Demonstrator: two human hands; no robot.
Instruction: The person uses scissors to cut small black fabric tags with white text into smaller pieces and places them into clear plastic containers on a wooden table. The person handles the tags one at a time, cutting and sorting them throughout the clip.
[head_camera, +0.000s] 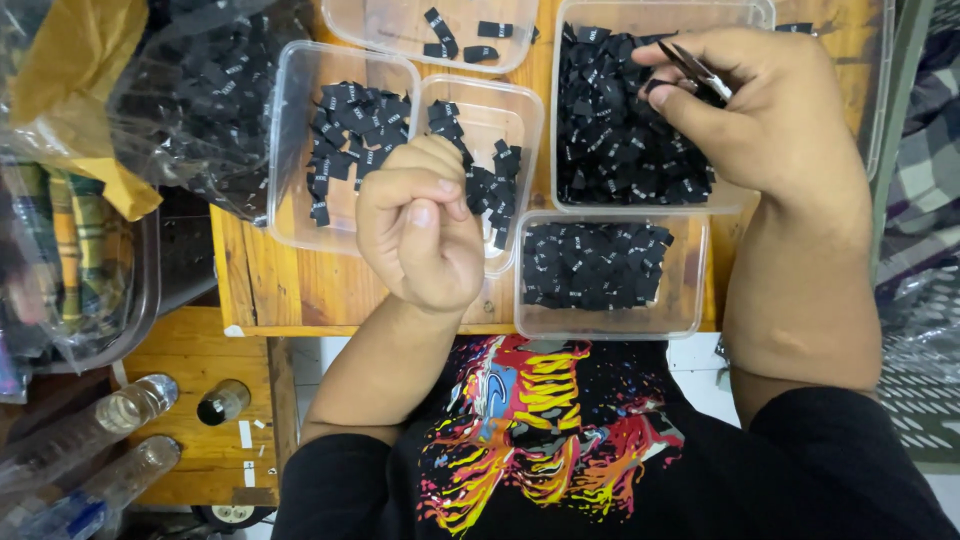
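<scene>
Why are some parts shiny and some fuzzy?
Head view: light glares off the plastic bag and the clear tubs; the bottles at the lower left edge look soft and smeared; the hands and black tags stay sharp.

Small wooden table (260, 290), orange-brown, grain plain under even, bright light. Its near edge runs across my view. Below it at left, a lower wooden surface (200, 440) in the same tone, with bits of white tape stuck on it. Pale floor (700, 375) shows in a patch under the table edge. Far right, a grey perforated mat (920, 400) and a strip of plaid cloth (930, 170). No walls or windows in view.
</scene>
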